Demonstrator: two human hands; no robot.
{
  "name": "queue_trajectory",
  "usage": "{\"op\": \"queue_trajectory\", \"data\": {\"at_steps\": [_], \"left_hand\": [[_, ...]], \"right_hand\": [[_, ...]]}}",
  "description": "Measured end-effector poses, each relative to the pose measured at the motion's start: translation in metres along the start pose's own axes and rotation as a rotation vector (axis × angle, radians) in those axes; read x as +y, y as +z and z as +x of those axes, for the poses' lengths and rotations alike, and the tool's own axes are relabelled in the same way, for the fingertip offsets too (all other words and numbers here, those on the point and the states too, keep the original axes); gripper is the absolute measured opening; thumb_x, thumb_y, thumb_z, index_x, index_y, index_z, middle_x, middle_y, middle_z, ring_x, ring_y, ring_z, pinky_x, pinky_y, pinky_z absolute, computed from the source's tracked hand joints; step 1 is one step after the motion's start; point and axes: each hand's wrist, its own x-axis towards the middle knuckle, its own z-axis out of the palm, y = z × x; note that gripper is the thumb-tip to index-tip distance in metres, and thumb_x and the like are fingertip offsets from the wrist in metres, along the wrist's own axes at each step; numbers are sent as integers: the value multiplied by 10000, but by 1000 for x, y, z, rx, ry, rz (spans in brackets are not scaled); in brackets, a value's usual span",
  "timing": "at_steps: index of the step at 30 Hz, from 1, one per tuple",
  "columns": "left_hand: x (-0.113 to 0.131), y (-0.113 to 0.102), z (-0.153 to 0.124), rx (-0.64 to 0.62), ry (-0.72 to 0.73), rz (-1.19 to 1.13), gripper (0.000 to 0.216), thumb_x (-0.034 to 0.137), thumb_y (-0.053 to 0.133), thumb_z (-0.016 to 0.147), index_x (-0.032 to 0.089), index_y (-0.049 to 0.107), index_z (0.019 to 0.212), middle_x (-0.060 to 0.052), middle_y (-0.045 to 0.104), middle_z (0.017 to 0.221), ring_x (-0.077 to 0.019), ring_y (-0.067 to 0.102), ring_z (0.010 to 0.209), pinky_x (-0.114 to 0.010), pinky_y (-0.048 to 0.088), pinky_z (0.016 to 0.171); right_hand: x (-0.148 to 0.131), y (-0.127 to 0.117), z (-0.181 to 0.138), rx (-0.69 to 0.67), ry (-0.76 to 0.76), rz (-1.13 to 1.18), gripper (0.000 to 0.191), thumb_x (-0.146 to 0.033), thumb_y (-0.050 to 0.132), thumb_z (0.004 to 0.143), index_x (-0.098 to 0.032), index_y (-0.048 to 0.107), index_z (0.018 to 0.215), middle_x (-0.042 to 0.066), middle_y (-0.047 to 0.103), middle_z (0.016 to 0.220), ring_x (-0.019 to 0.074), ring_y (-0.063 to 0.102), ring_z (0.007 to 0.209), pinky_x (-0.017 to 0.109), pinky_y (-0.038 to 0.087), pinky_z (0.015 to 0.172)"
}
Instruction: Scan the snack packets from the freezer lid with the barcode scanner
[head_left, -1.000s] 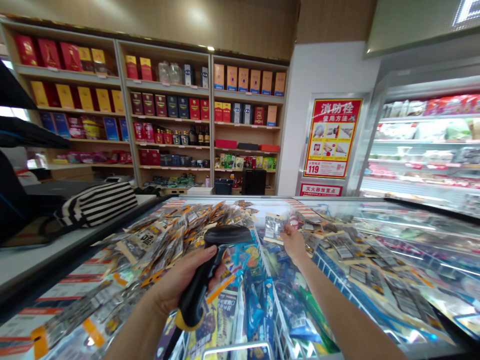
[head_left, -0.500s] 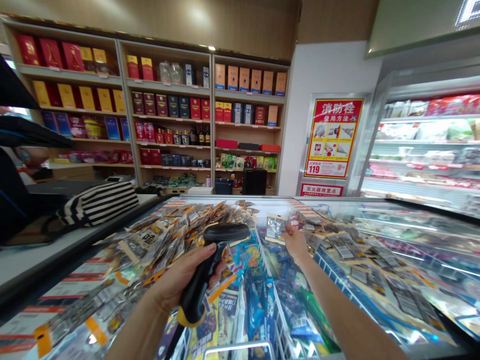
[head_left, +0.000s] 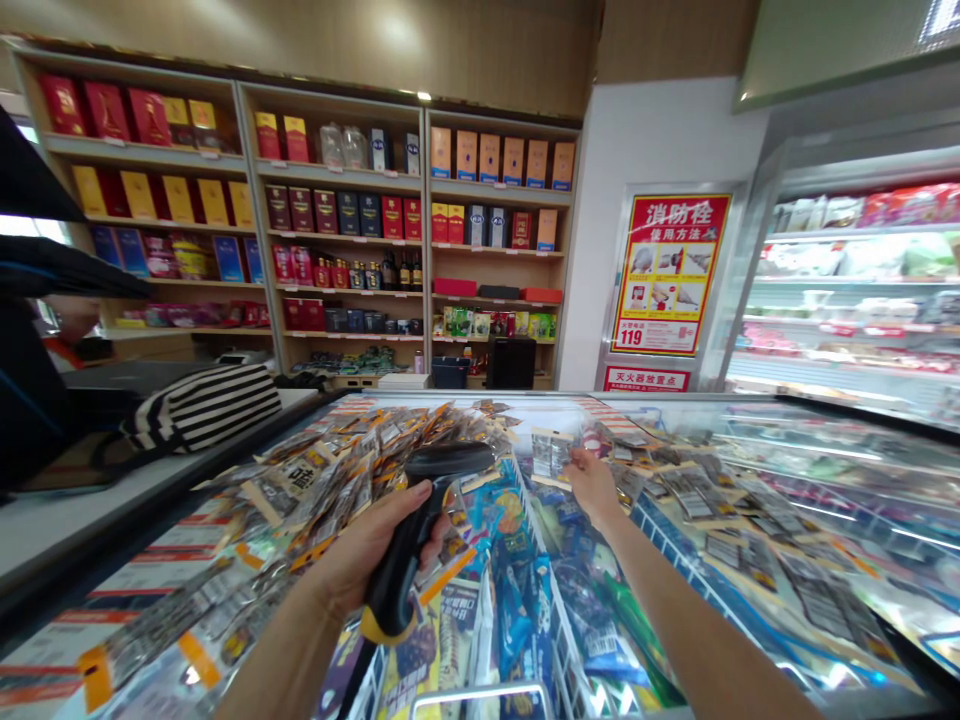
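My left hand [head_left: 379, 540] is wrapped round the black grip of a barcode scanner [head_left: 397, 575] with a yellow band near its base. The scanner's head points away from me, over the freezer. Farther out, my right hand [head_left: 592, 485] pinches the right edge of a small clear packet [head_left: 551, 457] with a pale border and dark print. It is held up above the middle of the chest freezer. Many similar packets [head_left: 352, 460] lie piled on the glass to the left. More packets [head_left: 697, 490] spread over the glass to the right.
Below my hands, a white wire basket divider [head_left: 555, 610] separates bagged frozen goods. A striped bag [head_left: 206, 408] rests on the counter at the left. Shelves of boxed goods [head_left: 345, 215] line the back wall. A red and yellow sign [head_left: 670, 275] hangs beside a lit refrigerator [head_left: 847, 310].
Almost nothing differs. The camera view has shifted slightly; both hands keep their hold on the scanner and the packet in about the same places.
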Motion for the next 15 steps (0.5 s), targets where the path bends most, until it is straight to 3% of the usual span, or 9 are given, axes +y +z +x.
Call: {"op": "queue_trajectory", "data": {"at_steps": [7,15], "left_hand": [[-1,-1,0,-29,26,3,246,353,459,750,132,565,766,-1,542,557,-76,455,427,-186,345,417],[0,0,-2,-34,31,-31,245,340,471,743,134,551,849,10,531,548,-77,463,419,-183,345,412]], "right_hand": [[-15,2,-4,-126,31,90,283,-191,413,595,-159,613,793,24,639,685,168,565,649,222,389,567],[-8,9,-3,-199,2,196,276,-208,420,591,-155,601,792,8,634,635,157,562,598,222,393,534]]}}
